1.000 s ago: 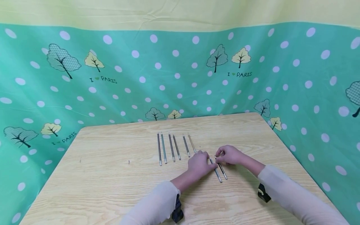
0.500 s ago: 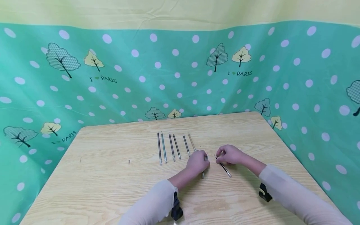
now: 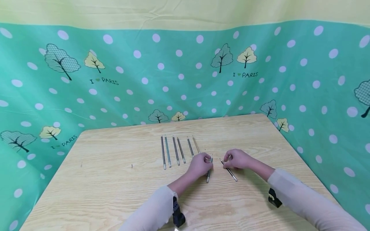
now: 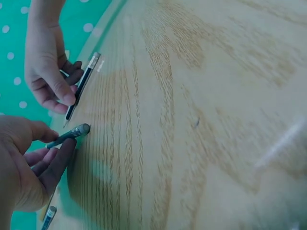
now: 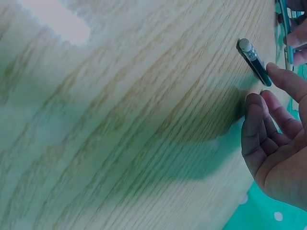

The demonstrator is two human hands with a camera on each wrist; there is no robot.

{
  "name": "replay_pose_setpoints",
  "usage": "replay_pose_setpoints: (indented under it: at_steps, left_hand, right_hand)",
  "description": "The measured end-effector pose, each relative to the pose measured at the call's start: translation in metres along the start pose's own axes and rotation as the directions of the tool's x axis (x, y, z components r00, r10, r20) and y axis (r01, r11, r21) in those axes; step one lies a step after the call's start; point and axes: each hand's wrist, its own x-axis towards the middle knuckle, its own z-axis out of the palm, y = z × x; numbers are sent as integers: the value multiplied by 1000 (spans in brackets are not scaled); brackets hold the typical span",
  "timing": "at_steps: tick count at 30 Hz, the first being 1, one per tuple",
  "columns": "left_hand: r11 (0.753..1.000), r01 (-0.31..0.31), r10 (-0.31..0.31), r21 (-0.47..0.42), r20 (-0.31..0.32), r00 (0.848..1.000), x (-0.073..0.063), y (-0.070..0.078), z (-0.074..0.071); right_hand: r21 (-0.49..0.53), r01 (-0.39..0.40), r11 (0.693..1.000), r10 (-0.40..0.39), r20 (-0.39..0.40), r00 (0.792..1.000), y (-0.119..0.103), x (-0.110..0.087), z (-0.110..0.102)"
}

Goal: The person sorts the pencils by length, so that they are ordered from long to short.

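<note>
In the head view my left hand (image 3: 200, 165) pinches a dark teal pencil (image 3: 208, 175) between thumb and fingers, its eraser end towards me. The left wrist view shows that pencil's eraser end (image 4: 76, 132) sticking out past the fingertips. To the right, my right hand (image 3: 238, 158) holds a black pencil (image 3: 231, 174) near its sharpened tip with thumb and forefinger. This pencil lies aslant, eraser end (image 5: 245, 45) towards me and to the right. A gap separates the two held pencils.
Left of my hands several pencils lie in a row, points away from me, among them a black one (image 3: 163, 152), a teal one (image 3: 168, 152) and a natural-wood one (image 3: 196, 144). The wooden table (image 3: 95, 192) ends at a green dotted curtain (image 3: 127, 96).
My left hand has taken hold of the teal pencil and carried it left, away from the black one, turning it straighter. The black pencil's eraser end has swung slightly right in my right hand.
</note>
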Motion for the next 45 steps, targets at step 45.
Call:
replay_pose_setpoints:
  at_steps: [45]
  left_hand:
    - [869,95,-141,-485,-59,988,-10,-2,-19]
  right_hand:
    - [535,-50,843,72,-20,997,-17,6,1]
